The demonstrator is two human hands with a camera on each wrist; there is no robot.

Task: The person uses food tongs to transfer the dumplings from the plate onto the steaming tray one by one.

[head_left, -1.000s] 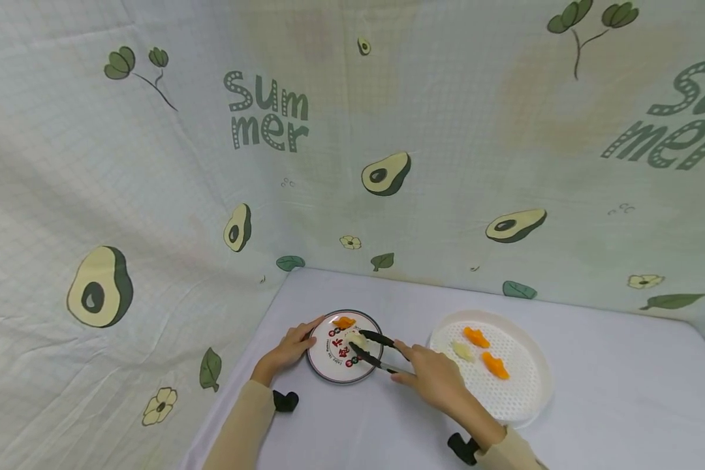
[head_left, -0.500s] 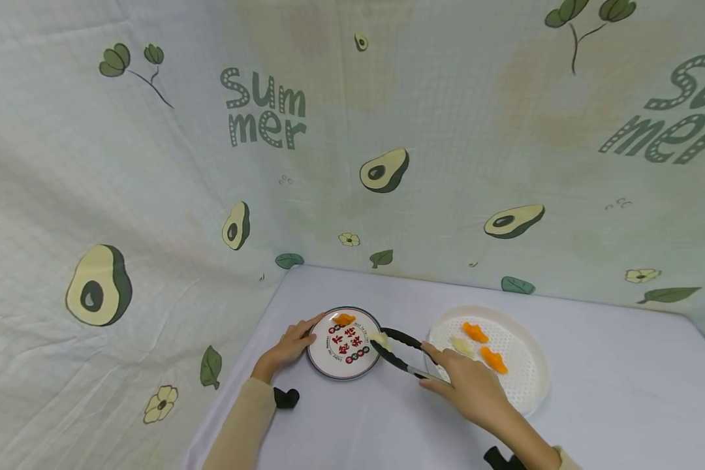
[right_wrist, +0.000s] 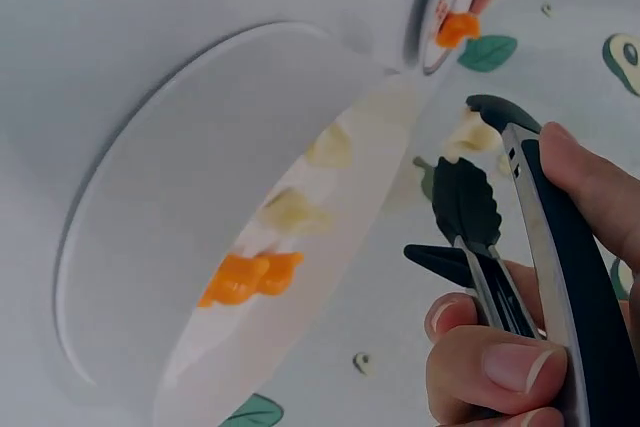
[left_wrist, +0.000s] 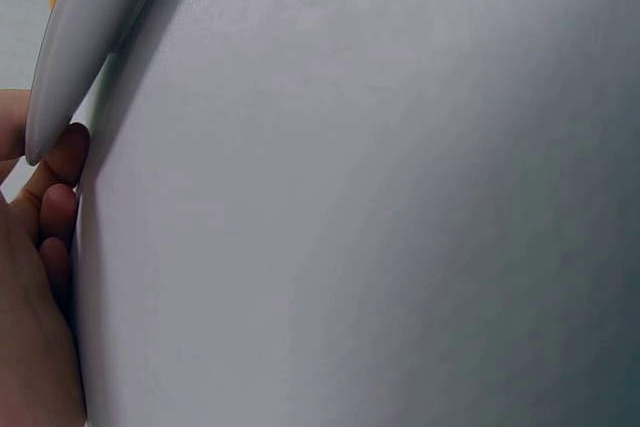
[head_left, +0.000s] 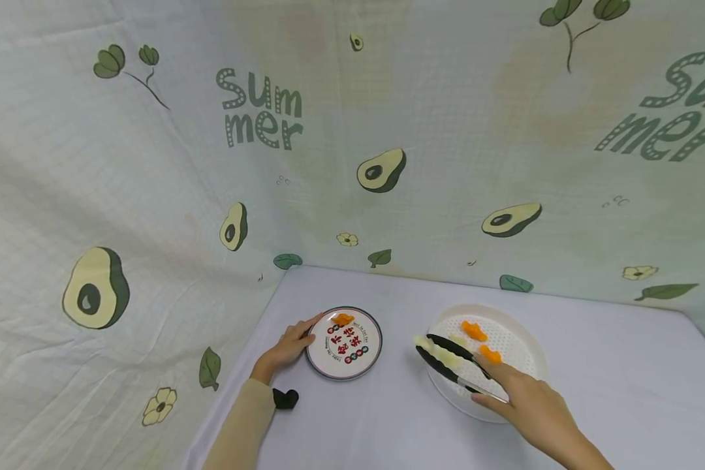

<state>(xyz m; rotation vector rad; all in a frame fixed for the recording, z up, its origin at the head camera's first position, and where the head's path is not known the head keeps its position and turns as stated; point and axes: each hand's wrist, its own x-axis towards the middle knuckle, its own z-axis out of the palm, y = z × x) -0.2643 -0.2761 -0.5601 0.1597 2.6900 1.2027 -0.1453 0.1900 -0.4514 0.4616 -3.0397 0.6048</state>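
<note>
The left hand point(head_left: 288, 349) pinches the rim of a small plate point(head_left: 337, 368), thumb on the upper face and fingers at the underside, per the left wrist view. The plate lies flat just to the right of this hand, with red characters printed at its centre. One orange piece point(head_left: 342, 320) sits on the plate's far side, near the fingertips.

The right hand point(head_left: 531, 401) is closed around a pair of tongs point(head_left: 443, 368), its black tips pointing forward and left. A pale piece point(head_left: 443, 354) is held between the tips, ahead and to the left of the right hand, over the left edge of a round white tray point(head_left: 519, 343). Contact between the piece and the tray cannot be determined.

The tray lies ahead of the right hand, extending to its left, and well apart from the left hand. It bears an upper orange piece point(head_left: 474, 331), a lower orange piece point(head_left: 491, 354) just beyond the right hand's fingers, and pale food point(head_left: 458, 341) partly hidden by the tongs; its exact count cannot be confirmed.

A beige sleeve point(head_left: 243, 418) covers the left forearm, behind the hand. A white tablecloth point(head_left: 388, 431) lies beneath; a printed backdrop point(head_left: 305, 215) hangs beyond both hands.
</note>
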